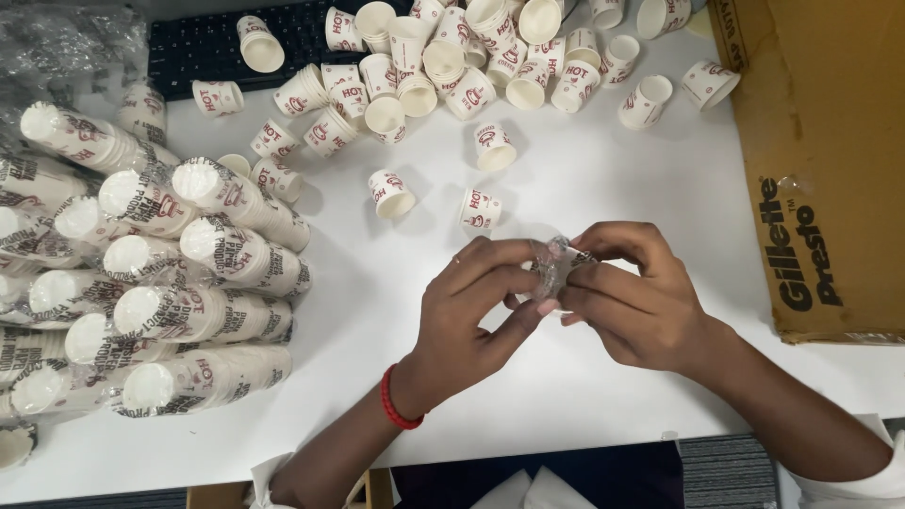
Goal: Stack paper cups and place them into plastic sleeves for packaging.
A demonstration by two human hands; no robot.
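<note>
White tabletop (pixel 603 188) carries some forty loose paper cups (pixel 443 75) scattered at the far side, about fifteen wrapped cup stacks (pixel 189 311) piled at left, one black keyboard (pixel 203 42) and one cardboard box (pixel 830 160). Left hand (pixel 476 302) and right hand (pixel 632 292) meet near the front edge, fingers pinched shut on a crumpled clear wrapper (pixel 550 266). It looks light, thin and slippery, best gripped at its edges.

hands (pixel 556 302): pinch clear wrap (pixel 550 264) | paper cups (pixel 424 66): scattered behind
</note>
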